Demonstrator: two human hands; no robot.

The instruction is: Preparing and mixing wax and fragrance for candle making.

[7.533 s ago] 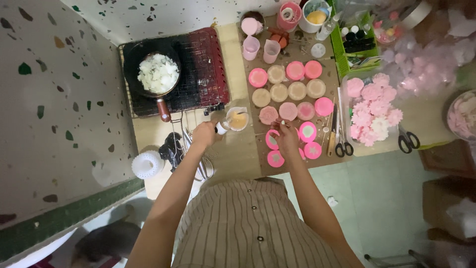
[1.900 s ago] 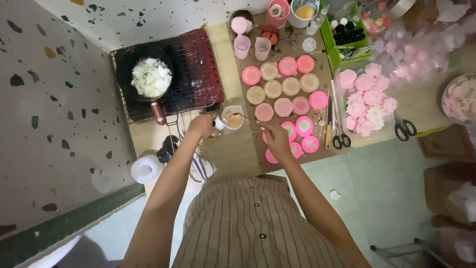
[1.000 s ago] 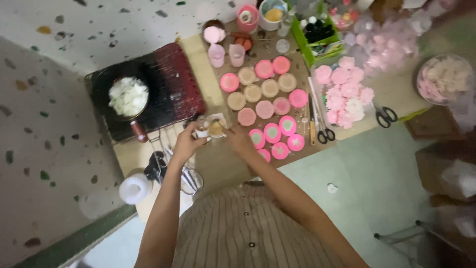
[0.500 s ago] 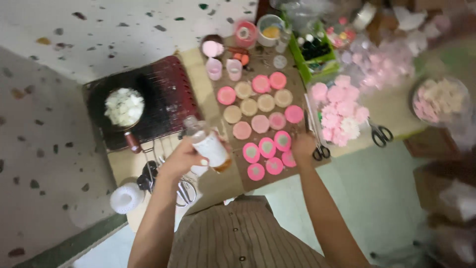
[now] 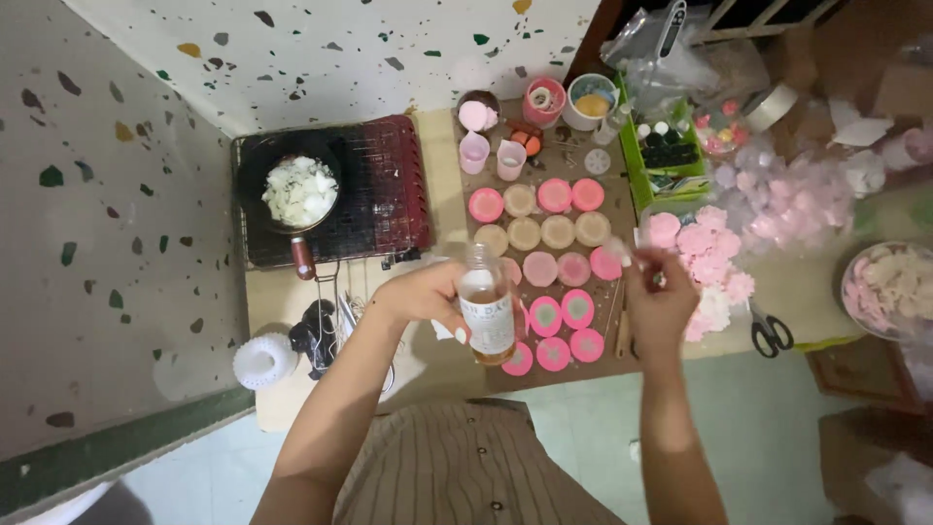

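My left hand [image 5: 425, 293] grips a clear glass bottle [image 5: 486, 307] with amber liquid and a white label, held upright above the table's front edge. My right hand [image 5: 660, 297] is raised to the right of it, fingers pinched on a small pale thing that I cannot make out. Below and between the hands lie rows of round pink and beige moulds [image 5: 544, 231] on a brown mat [image 5: 622, 160]. The lowest pink moulds sit just under the bottle.
A black pan of white chunks [image 5: 299, 192] sits on a red stove with a wire rack [image 5: 389, 185]. Pink flower shapes [image 5: 705, 253] fill a clear tray; scissors [image 5: 770, 331] lie at its right. Cups, a green basket [image 5: 666, 156] and a white ring [image 5: 262, 358] surround.
My left hand left the small cup of amber liquid and lifted the bottle up toward me. My right hand moved right, away from the moulds, and rose with something pinched in it.
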